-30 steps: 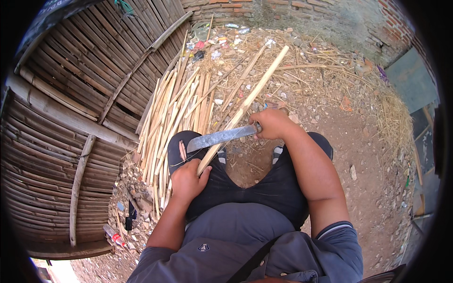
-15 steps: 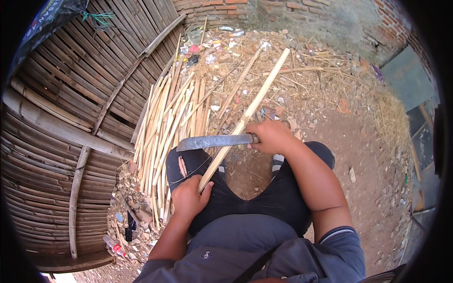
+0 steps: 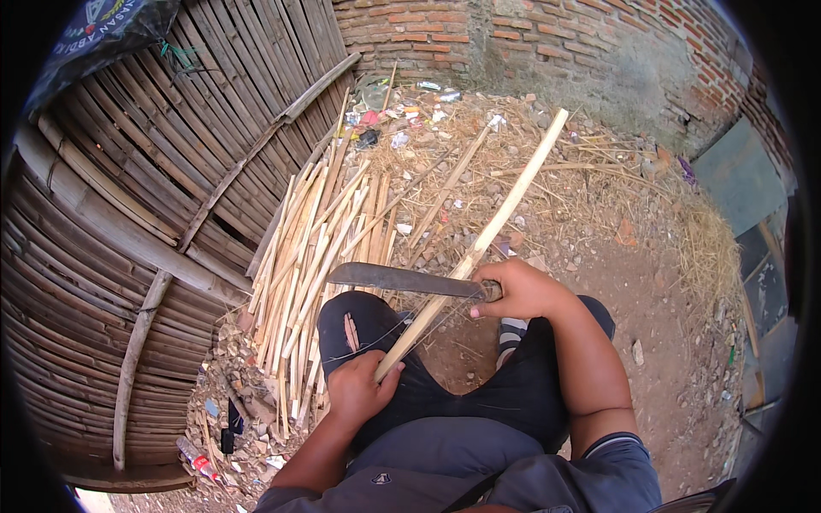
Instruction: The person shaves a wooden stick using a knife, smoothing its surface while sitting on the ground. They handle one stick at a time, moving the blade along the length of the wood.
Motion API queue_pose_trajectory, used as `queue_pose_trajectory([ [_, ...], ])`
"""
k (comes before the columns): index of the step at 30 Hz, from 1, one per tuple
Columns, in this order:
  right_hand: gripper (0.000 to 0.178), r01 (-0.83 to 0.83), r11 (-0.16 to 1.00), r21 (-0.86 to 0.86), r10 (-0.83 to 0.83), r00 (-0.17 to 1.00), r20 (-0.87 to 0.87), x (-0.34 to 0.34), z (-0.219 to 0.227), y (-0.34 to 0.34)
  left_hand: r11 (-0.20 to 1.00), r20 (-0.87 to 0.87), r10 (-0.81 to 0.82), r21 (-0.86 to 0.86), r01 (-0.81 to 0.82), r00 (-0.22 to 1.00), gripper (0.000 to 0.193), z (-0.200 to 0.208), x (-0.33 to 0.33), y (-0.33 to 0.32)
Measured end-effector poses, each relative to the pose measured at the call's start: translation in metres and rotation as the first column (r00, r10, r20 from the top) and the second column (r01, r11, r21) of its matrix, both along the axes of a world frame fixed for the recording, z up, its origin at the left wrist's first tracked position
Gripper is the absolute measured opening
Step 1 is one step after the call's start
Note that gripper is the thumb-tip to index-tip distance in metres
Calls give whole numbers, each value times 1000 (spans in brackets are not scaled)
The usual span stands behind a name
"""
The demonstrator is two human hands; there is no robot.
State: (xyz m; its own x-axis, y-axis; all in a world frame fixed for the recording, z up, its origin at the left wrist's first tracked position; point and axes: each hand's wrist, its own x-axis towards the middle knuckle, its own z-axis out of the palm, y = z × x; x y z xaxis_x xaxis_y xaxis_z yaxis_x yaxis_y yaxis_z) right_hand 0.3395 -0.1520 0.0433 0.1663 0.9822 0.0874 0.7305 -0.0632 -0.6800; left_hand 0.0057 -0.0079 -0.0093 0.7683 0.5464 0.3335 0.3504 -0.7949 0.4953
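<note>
A long pale bamboo strip [image 3: 511,198] slants from my lap up toward the far right. Its near end is gripped by my left hand [image 3: 361,385], which is closed just above my left thigh. My right hand [image 3: 523,291] is wrapped round the handle of a machete [image 3: 402,280]. The dark, broad blade points left and lies across the strip at about its middle, over the gap between my knees. Most of the handle is hidden in my fingers.
A heap of split bamboo strips [image 3: 295,282] lies to the left, beside a bamboo-slat wall [image 3: 94,248]. Straw and litter cover the ground up to a brick wall [image 3: 547,43]. A plastic bottle [image 3: 198,462] lies at the lower left; grey panels [image 3: 740,175] stand at the right.
Both hands have shifted a little toward me and to the right in the picture, with the strip and machete. The view has tilted too. The blade now looks darker and slopes down toward its handle.
</note>
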Motion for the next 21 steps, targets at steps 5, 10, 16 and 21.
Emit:
queue_pose_trajectory([
  [5,51,38,980,-193,-12,991,136,-15,23,1,1000,-27,16,15,-15,1000,30,3,-5,-1],
  [10,46,103,956,-276,-39,973,229,-18,20,-1,999,-66,44,-1,-44,997,30,10,-6,-7],
  [16,40,62,989,-133,-22,959,283,-16,-5,-2,997,-84,56,-55,-61,995,29,16,-3,-10],
  [21,33,47,997,-64,-16,904,427,-18,-8,0,989,-79,75,-122,-84,994,30,22,-1,-11],
])
